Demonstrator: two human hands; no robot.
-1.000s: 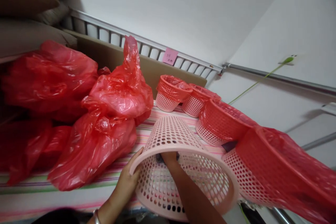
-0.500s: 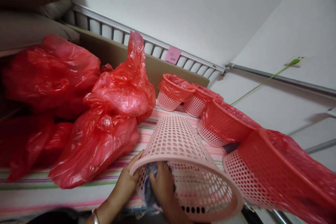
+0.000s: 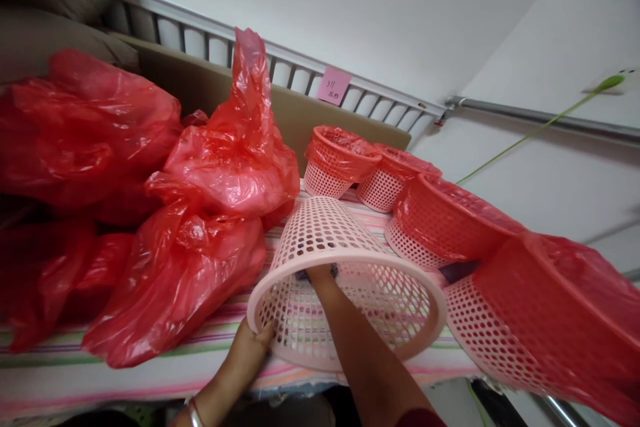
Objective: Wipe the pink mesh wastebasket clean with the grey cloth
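Observation:
A pink perforated plastic waste basket (image 3: 345,255) lies on its side, its wide mouth facing me. My left hand (image 3: 254,349) is closed on the lower left of its rim, with a metal bangle on the wrist. Through the mouth my right hand (image 3: 320,273) reaches deep into the basket, closed on a dark grey-blue cloth (image 3: 301,275). The basket rim and my own hand hide most of the cloth and the fingers.
Red plastic bags (image 3: 200,260) heap up on the left of the striped sheet (image 3: 60,373). Several pink baskets lined with red bags (image 3: 450,220) run along the right. Behind stand a cardboard panel (image 3: 290,127) and a white railing (image 3: 195,40) bearing a pink note (image 3: 334,85).
My right hand has moved from just inside the rim to deeper in the basket, taking the cloth along. The basket mouth has tilted up slightly; my left hand still grips the rim.

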